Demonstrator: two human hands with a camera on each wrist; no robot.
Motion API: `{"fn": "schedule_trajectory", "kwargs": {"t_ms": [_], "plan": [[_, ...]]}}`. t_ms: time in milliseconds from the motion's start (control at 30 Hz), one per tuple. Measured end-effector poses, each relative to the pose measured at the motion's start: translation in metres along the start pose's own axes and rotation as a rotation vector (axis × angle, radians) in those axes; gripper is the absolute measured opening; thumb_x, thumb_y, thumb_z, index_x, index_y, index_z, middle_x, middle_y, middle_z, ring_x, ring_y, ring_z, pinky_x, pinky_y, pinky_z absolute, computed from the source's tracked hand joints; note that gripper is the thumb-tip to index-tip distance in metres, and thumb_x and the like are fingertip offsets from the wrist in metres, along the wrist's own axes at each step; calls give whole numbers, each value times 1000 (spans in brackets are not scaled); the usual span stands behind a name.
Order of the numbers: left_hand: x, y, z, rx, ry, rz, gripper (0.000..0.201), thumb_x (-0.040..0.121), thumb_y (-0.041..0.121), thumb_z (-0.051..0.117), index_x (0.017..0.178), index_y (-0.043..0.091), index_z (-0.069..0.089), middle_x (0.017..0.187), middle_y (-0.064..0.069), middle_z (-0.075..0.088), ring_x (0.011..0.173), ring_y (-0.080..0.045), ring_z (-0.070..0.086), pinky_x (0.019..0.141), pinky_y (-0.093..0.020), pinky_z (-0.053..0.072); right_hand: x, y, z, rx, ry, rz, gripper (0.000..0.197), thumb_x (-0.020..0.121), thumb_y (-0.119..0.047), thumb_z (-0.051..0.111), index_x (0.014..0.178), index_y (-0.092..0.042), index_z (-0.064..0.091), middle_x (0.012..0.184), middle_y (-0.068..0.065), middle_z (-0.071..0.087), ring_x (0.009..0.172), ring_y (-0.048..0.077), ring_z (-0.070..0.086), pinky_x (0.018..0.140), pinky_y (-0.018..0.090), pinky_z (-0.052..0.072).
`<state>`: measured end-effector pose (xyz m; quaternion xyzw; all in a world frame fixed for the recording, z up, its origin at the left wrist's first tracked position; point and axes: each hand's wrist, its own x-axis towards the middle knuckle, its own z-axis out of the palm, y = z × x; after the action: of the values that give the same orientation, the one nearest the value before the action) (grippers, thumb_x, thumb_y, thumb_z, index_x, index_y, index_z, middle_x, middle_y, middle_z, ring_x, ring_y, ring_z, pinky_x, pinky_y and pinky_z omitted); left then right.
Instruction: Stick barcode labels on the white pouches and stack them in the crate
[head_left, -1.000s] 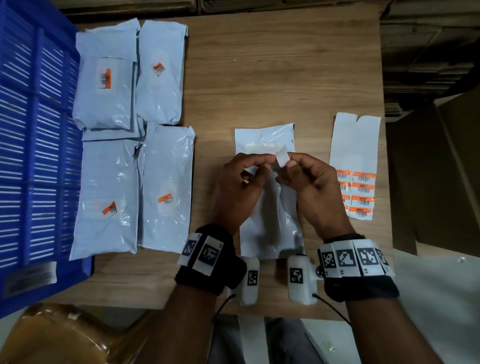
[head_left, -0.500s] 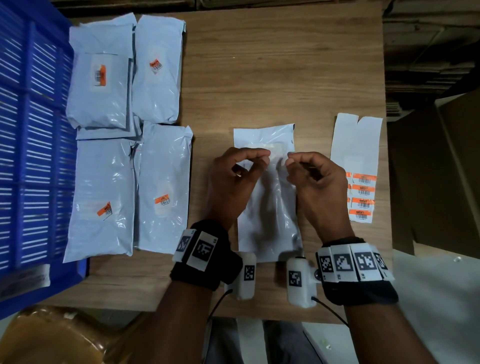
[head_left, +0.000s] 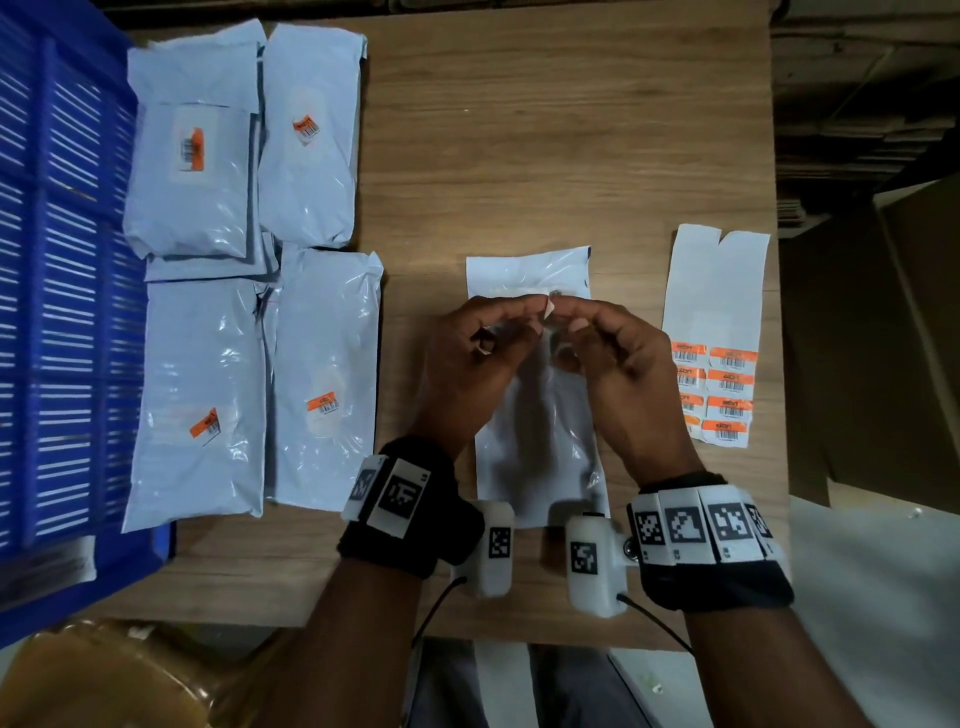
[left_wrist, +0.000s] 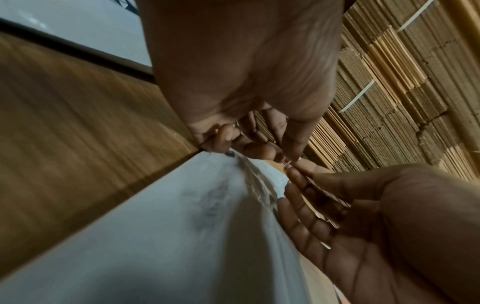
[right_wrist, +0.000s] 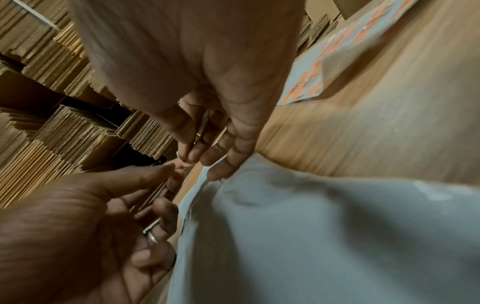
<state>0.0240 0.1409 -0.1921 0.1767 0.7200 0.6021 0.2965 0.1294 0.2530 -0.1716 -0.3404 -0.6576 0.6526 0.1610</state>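
Both hands now hover a little higher over the pouch than half a second ago, fingertips drawn together around a small pale slip that was not showing between them then. Left hand (head_left: 470, 364) pinches one end of that slip (head_left: 549, 307) between thumb and forefinger; right hand (head_left: 615, 358) meets it with its own thumb and forefinger closed on the other end, remaining fingers loosely curled. Whether the scrap is a label or peeled backing cannot be told.

Beneath them the unlabelled white pouch (head_left: 540, 457) lies flat on the wooden table (head_left: 571, 130), its long axis running away from the person, the sealed flap end at the far side. It looks light, thin, glossy and limp, likely to slide and sag, so a grip along an edge or a flat hand under its middle would suit. The slip itself looks flimsy and should be held by its corners.

To the right rests the label sheet (head_left: 719, 291), its orange barcode labels in the near half. Four labelled pouches (head_left: 322, 364) lie at left beside the blue crate (head_left: 57, 312), lengthwise the same way.
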Motion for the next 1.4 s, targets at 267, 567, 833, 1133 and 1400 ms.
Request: {"fn": "schedule_trajectory", "kwargs": {"t_ms": [267, 567, 833, 1133, 1400], "plan": [[1, 1, 0, -48, 78, -57, 14, 93, 12, 72, 106, 9, 75, 90, 9, 75, 76, 4, 63, 73, -14, 47, 3, 5, 3, 50, 73, 13, 27, 101, 6, 48, 112, -2, 71, 109, 11, 74, 99, 16, 72, 87, 31, 59], [2, 3, 0, -9, 67, -67, 15, 96, 14, 67, 109, 10, 75, 94, 4, 78, 74, -2, 63, 70, -19, 49, 5, 6, 2, 12, 145, 30, 16, 96, -12, 71, 110, -4, 74, 98, 6, 77, 92, 20, 75, 86, 40, 61], [0, 14, 4, 28, 174, -63, 26, 85, 13, 80, 111, 9, 75, 90, 0, 75, 74, -6, 64, 71, -22, 50, 0, -1, -8, 88, 173, 16, 12, 104, -16, 59, 98, -6, 60, 90, 16, 74, 87, 32, 72, 82, 48, 61], [-4, 0, 3, 750, 136, 168, 51, 76, 45, 82, 121, 23, 74, 118, -1, 63, 98, -26, 66, 81, -46, 56, -8, -6, -52, 63, 285, 77, 22, 106, -4, 51, 116, -5, 70, 104, 7, 75, 94, 15, 74, 88, 29, 59], [-5, 31, 47, 940, 69, 33, 49, 78, 32, 82, 124, 21, 69, 126, -4, 64, 105, -32, 67, 85, -46, 54, -19, -11, -99, -72, 400, 80, 12, 102, -20, 62, 108, -19, 73, 97, -12, 75, 93, 5, 72, 76, 24, 61]]}}
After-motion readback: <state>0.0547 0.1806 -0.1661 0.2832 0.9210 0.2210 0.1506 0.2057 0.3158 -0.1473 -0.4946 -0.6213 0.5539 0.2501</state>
